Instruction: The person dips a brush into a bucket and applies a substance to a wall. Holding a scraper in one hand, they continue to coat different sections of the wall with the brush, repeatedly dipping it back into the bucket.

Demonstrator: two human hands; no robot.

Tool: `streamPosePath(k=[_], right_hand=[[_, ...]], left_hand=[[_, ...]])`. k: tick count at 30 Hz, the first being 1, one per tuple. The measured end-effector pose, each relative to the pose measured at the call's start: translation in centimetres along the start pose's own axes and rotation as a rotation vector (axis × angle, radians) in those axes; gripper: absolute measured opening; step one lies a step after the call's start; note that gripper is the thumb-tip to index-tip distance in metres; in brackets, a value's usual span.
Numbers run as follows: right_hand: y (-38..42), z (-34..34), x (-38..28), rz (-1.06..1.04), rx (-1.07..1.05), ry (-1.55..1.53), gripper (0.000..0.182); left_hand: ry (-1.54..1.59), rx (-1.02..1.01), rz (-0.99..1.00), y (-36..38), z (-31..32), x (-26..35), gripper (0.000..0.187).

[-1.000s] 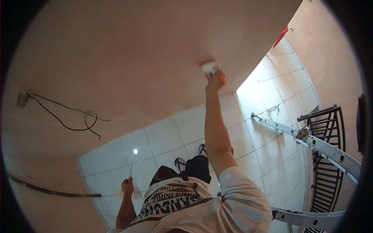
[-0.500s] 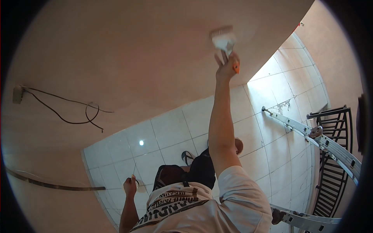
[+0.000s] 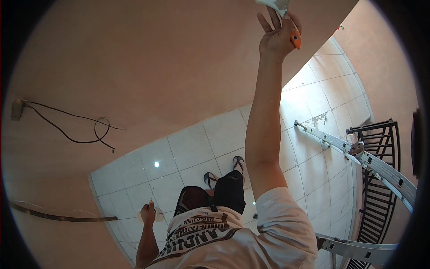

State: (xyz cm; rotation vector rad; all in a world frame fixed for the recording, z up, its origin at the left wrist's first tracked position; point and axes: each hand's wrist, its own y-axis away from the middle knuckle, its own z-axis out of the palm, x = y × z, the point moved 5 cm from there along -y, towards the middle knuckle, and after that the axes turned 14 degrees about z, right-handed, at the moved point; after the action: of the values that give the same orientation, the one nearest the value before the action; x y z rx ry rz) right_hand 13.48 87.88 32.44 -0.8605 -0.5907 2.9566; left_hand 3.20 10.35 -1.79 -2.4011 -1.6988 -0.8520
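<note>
My right hand (image 3: pixel 280 38) is raised high against the wall, closed on the orange handle of a wide scraper or brush (image 3: pixel 278 5). Part of that tool's head is cut off by the top of the view. Low on the left, my left hand (image 3: pixel 148 212) is closed round something small with a thin rod sticking up. Behind it shows a pale round object (image 3: pixel 157 215), partly hidden by the hand.
Loose dark cables (image 3: pixel 80 142) hang from a wall box (image 3: pixel 17 110) at the left. A folding metal ladder (image 3: pixel 385 167) and a black metal rack (image 3: pixel 378 201) stand at the right on the tiled floor (image 3: pixel 192 139). A dark strip (image 3: pixel 67 219) lies lower left.
My right hand has moved up and slightly right with its tool, whose head now partly leaves the view. The view has shifted slightly, and both sandalled feet now show.
</note>
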Motion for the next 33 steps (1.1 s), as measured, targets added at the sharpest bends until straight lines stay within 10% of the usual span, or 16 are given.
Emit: streamPosePath(k=[9,21,33], right_hand=[[13.0,-24.6,16.8,0.558,0.6,0.332,0.015],[0.1,-4.0,1.8,0.07,0.019,-0.034,0.023],[10.7,-23.0,15.1,0.515,0.563,0.412,0.013]], left_hand=[[-0.093,-0.068,0.052,0.1,0.5,3.9,0.055],[-0.04,-0.055,-0.028,-0.5,1.3,0.5,0.053],[-0.055,-0.052,0.054,-2.7,1.2,7.9,0.056]])
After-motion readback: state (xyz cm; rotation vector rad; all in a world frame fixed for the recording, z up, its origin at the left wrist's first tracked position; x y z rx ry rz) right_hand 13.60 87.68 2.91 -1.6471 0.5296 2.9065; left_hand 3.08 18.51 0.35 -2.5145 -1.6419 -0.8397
